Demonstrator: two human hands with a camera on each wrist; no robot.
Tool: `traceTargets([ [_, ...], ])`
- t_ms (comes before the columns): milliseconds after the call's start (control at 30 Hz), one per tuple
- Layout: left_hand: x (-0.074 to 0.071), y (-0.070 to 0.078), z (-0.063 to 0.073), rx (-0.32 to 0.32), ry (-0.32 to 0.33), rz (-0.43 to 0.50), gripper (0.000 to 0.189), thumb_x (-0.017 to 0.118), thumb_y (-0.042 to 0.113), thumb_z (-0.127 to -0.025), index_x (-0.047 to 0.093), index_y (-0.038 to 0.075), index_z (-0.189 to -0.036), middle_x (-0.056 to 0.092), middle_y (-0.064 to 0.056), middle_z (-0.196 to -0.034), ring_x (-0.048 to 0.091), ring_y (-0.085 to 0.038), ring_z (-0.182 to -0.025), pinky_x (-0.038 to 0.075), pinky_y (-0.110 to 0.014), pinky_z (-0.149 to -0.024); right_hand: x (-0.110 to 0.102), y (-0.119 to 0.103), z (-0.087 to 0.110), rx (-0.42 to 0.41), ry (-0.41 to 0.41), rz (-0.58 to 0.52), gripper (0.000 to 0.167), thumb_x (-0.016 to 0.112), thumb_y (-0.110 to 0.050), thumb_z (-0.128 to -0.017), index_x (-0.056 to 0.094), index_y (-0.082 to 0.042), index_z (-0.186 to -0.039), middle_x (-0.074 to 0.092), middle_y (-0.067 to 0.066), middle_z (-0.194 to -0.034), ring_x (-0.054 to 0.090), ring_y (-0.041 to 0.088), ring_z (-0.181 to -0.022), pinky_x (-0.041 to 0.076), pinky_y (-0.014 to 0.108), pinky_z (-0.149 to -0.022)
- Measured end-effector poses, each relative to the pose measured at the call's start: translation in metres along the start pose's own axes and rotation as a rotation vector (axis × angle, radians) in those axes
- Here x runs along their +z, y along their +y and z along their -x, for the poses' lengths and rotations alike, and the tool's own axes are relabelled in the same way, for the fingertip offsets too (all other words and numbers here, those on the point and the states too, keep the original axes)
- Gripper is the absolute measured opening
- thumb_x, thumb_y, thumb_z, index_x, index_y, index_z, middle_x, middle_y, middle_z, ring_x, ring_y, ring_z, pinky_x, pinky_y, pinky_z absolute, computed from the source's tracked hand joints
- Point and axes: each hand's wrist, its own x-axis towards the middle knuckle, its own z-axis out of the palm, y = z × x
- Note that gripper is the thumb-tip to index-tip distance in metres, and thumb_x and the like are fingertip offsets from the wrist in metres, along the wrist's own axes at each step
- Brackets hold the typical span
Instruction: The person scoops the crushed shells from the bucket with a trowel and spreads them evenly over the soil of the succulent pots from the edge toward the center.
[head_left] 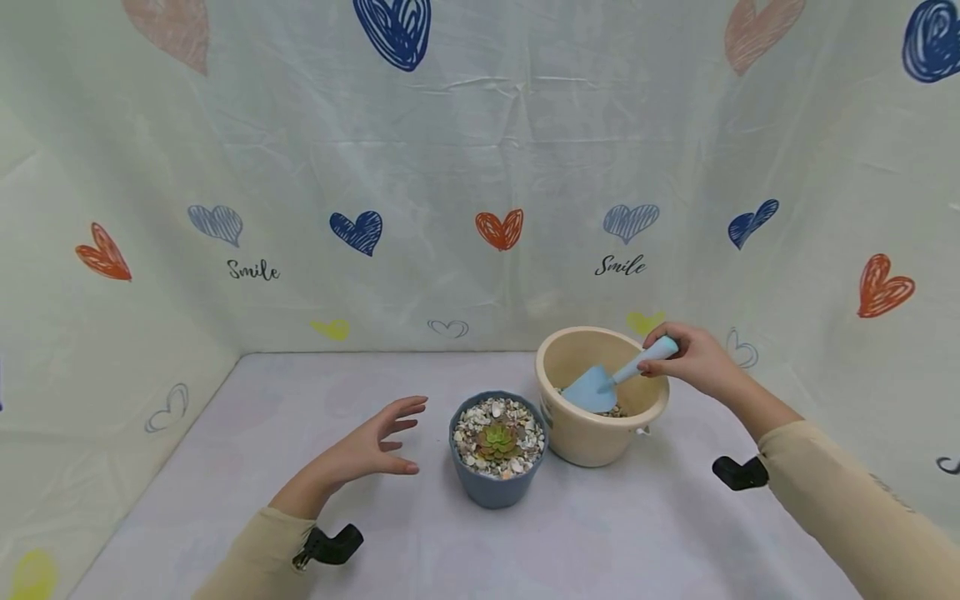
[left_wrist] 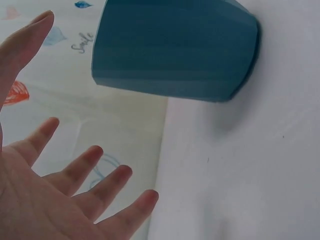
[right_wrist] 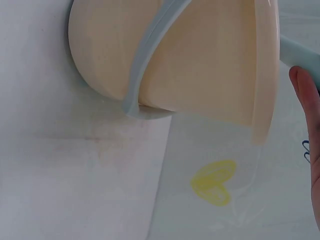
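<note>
My right hand (head_left: pixel 693 362) grips the handle of a light blue trowel (head_left: pixel 596 388), its blade tilted down inside a cream bucket (head_left: pixel 558 421). Some pebbles (head_left: pixel 617 411) show at the bottom of the bucket beside the blade. Just left of the bucket stands a blue-grey flowerpot (head_left: pixel 493 492) filled with pale pebbles, a green succulent (head_left: pixel 497 442) at its centre. To the left of the pot my left hand (head_left: pixel 360 454) is held with fingers spread, apart from it and holding nothing. In the left wrist view the side of the flowerpot (left_wrist: pixel 175 50) faces the palm.
A grey-blue bucket handle (right_wrist: pixel 145 60) hangs down the bucket's side in the right wrist view. The pale tabletop (head_left: pixel 360 375) ends at a white curtain (head_left: pixel 420 283) printed with hearts, which also rises at both sides. Both wrists wear black camera mounts (head_left: pixel 333 546).
</note>
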Motion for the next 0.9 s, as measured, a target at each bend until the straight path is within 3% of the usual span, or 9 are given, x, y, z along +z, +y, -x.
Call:
traceTargets([
  [300,-0.007,-0.005,0.008,-0.045,-0.013,-0.013,0.090,0.080,0.020,-0.081,0.027,0.007,-0.152,0.024,-0.024,-0.154,0.026,-0.048,-0.138,0.028,-0.067,-0.103,0.004,0.005,-0.009,0.016,-0.086,0.090,0.032,0.081,-0.022,-0.081,0.063,-0.004,-0.101,0.064,0.009,-0.089,0.060,0.025,-0.082,0.051,0.033,-0.073],
  [900,-0.015,-0.010,0.017,-0.051,-0.002,-0.070,0.089,0.080,0.021,-0.080,0.028,0.004,-0.150,0.030,-0.028,-0.150,0.032,-0.051,-0.134,0.031,-0.068,-0.100,0.014,0.009,-0.022,0.004,-0.203,0.183,0.025,0.081,-0.015,-0.080,0.063,-0.007,-0.095,0.057,0.008,-0.086,0.052,0.025,-0.080,0.050,0.034,-0.067],
])
